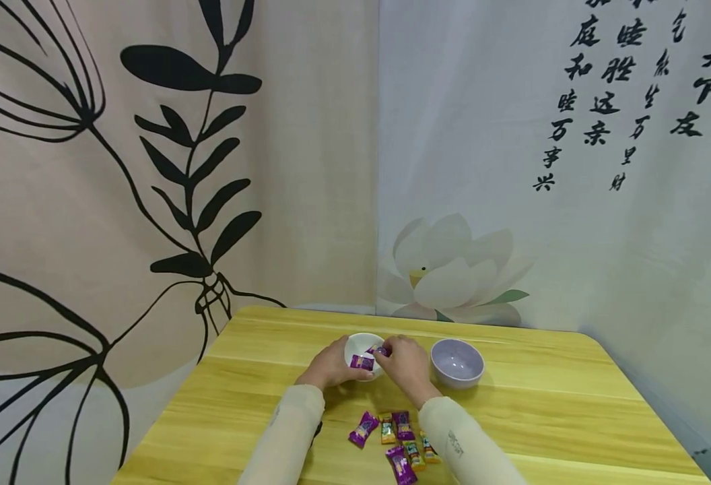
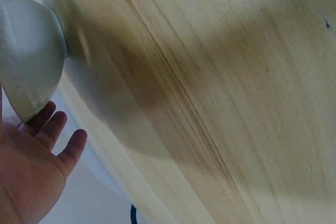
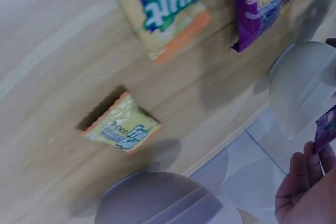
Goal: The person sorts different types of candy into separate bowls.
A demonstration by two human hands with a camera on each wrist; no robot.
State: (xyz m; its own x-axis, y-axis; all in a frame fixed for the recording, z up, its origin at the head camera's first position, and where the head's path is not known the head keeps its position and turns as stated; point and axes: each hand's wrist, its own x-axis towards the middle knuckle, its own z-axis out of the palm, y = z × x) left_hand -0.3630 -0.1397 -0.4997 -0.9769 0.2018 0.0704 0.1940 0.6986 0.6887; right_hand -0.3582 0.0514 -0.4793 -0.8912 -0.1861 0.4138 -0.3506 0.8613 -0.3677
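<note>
Left hand (image 1: 331, 366) holds a smooth, round white bowl (image 2: 34, 51); right hand (image 1: 408, 364) pinches a crimped purple packet (image 3: 326, 128).

Indoor setting of domestic character, its corner screened by two printed fabric hangings (image 1: 319, 168) that meet at a vertical edge; dark plant silhouettes (image 1: 167, 67) mark the left one, Chinese calligraphy (image 1: 631, 31) and a pale lotus (image 1: 449, 283) the right. The wood-grain tabletop (image 1: 543, 370), small bowls (image 1: 457, 362) and wrapped packets (image 1: 401, 465) suggest a home, though this cannot be told for certain
</note>
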